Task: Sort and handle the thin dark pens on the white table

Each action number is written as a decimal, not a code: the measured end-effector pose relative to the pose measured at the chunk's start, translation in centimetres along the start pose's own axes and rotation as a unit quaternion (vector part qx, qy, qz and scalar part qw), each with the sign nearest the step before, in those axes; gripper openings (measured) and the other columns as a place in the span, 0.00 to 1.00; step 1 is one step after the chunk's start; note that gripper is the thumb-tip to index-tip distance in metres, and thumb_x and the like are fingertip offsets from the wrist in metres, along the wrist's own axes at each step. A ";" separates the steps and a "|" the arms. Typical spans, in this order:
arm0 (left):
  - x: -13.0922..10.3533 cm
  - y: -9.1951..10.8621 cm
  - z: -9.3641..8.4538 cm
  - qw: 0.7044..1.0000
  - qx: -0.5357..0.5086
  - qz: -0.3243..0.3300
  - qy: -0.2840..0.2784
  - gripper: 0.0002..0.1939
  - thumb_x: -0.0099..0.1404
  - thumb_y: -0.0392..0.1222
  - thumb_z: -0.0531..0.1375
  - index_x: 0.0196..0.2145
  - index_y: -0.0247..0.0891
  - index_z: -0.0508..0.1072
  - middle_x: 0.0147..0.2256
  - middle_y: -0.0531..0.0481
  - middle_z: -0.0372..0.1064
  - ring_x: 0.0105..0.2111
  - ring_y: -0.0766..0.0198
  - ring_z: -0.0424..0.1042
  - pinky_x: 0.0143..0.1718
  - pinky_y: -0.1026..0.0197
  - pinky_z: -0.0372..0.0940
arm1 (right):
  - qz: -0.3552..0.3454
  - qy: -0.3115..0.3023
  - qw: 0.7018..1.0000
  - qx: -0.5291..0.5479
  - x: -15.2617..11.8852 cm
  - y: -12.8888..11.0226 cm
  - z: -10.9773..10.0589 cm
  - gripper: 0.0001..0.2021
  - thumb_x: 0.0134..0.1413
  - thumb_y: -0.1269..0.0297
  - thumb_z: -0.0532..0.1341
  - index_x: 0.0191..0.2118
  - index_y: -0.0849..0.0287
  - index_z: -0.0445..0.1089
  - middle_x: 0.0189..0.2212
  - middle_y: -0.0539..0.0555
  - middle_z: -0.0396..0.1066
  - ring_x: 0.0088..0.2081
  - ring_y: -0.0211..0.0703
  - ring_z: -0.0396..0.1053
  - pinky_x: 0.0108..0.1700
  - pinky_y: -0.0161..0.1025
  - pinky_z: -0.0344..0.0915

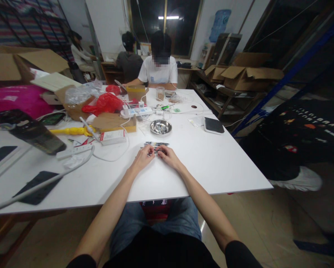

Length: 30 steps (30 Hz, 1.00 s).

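My left hand (146,154) and my right hand (167,153) are close together over the white table (211,163), fingers curled inward and nearly meeting. Each hand is closed in a pinch. Whatever lies between the fingertips is too small and covered to make out. Several slim dark pens (157,143) lie side by side just beyond the fingers, partly hidden by them. Farther back stands a round shiny metal bowl (160,127) with a few small dark pieces in it.
Left are a white power strip (74,151), a dark bottle (30,130), a white-and-red box (112,137) and loose cables. A black pouch-like item (214,125) lies right. A person in a white shirt (161,70) sits opposite; another in black (303,134) is at right.
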<state>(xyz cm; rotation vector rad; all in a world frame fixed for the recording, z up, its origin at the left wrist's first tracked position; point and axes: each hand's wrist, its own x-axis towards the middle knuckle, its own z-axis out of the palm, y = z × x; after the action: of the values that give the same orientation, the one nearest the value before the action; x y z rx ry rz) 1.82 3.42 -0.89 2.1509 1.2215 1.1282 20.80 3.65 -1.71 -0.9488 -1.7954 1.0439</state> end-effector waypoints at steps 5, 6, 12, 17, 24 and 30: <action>-0.1 0.0 0.0 1.000 -0.008 -0.003 -0.008 0.00 0.63 0.37 0.56 0.34 0.39 0.66 0.31 0.53 0.68 0.31 0.65 0.70 0.36 0.63 0.66 | -0.011 0.000 1.000 0.002 -0.1 0.1 0.0 0.10 0.61 0.63 0.57 0.46 0.58 0.70 0.33 0.51 0.73 0.30 0.40 0.69 0.35 0.36 0.65; -0.1 0.0 0.0 1.000 -0.010 -0.003 -0.009 0.00 0.63 0.37 0.56 0.34 0.39 0.66 0.31 0.53 0.67 0.31 0.65 0.70 0.35 0.63 0.66 | -0.011 0.000 1.000 0.001 -0.1 0.1 0.0 0.10 0.61 0.63 0.57 0.46 0.58 0.70 0.33 0.52 0.73 0.31 0.40 0.69 0.36 0.36 0.65; -0.1 -0.1 0.1 1.000 -0.018 -0.006 -0.013 0.01 0.63 0.37 0.56 0.34 0.39 0.66 0.31 0.53 0.68 0.31 0.65 0.70 0.35 0.63 0.67 | -0.012 -0.003 1.000 0.000 0.0 0.2 0.0 0.10 0.61 0.64 0.57 0.46 0.58 0.69 0.31 0.51 0.72 0.30 0.41 0.69 0.34 0.35 0.64; -0.1 -0.1 0.1 1.000 -0.012 -0.006 -0.007 0.00 0.62 0.37 0.57 0.33 0.39 0.67 0.30 0.54 0.67 0.30 0.66 0.69 0.35 0.63 0.66 | -0.009 -0.003 1.000 0.002 0.0 0.0 0.0 0.10 0.62 0.63 0.57 0.46 0.58 0.69 0.33 0.51 0.73 0.31 0.40 0.69 0.35 0.36 0.65; -0.1 0.0 0.0 1.000 -0.007 -0.004 -0.007 0.01 0.61 0.36 0.57 0.33 0.39 0.67 0.29 0.55 0.67 0.29 0.67 0.68 0.34 0.64 0.64 | -0.012 -0.003 1.000 -0.002 0.0 0.0 0.0 0.10 0.62 0.63 0.57 0.47 0.58 0.69 0.31 0.51 0.72 0.31 0.40 0.69 0.36 0.36 0.64; 0.0 -0.3 0.2 1.000 -0.011 -0.010 -0.007 0.02 0.61 0.37 0.56 0.34 0.39 0.68 0.30 0.54 0.68 0.30 0.66 0.69 0.34 0.63 0.65 | -0.015 -0.004 1.000 0.002 0.0 0.0 0.0 0.10 0.62 0.64 0.56 0.47 0.58 0.68 0.32 0.51 0.72 0.31 0.40 0.69 0.37 0.37 0.65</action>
<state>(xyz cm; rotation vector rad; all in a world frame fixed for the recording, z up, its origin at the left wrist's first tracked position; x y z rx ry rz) 1.81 3.59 -1.21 2.1213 1.2162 1.1117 20.82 3.60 -1.69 -0.9143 -1.8085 1.0335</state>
